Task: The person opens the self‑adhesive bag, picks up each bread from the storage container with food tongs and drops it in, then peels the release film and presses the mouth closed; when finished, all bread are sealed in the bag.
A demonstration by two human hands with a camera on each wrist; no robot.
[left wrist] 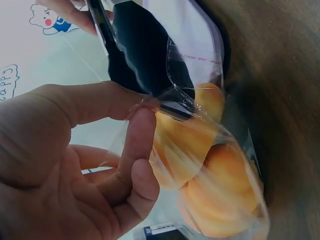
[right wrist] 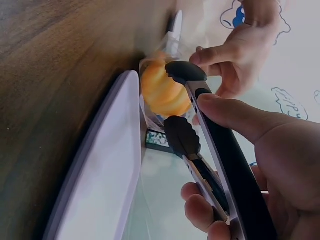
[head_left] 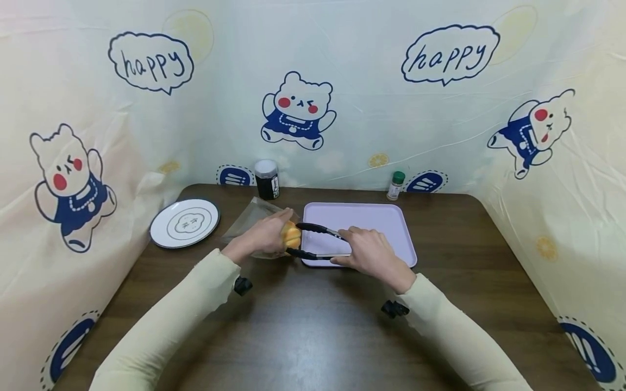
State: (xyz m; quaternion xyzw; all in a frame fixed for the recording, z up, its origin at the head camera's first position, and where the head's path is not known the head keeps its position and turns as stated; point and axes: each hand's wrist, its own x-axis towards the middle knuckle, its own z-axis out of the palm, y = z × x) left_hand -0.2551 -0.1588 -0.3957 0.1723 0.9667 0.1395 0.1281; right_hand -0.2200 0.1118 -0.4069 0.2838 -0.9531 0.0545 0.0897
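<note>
My left hand pinches the rim of a clear plastic bag between thumb and forefinger, left of the tray. Inside the bag, golden-orange bread pieces show through the film in the left wrist view. My right hand grips a pair of tongs with black scalloped heads and metal arms. The tong heads are spread apart at the bag's mouth, overlapping the bread in the right wrist view. Beneath the tongs lies a pale lilac tray.
A white plate with a dark rim sits at the left table edge. Along the back stand a dark jar with a light lid and a small green-capped bottle. A printed cloth encloses the table on three sides.
</note>
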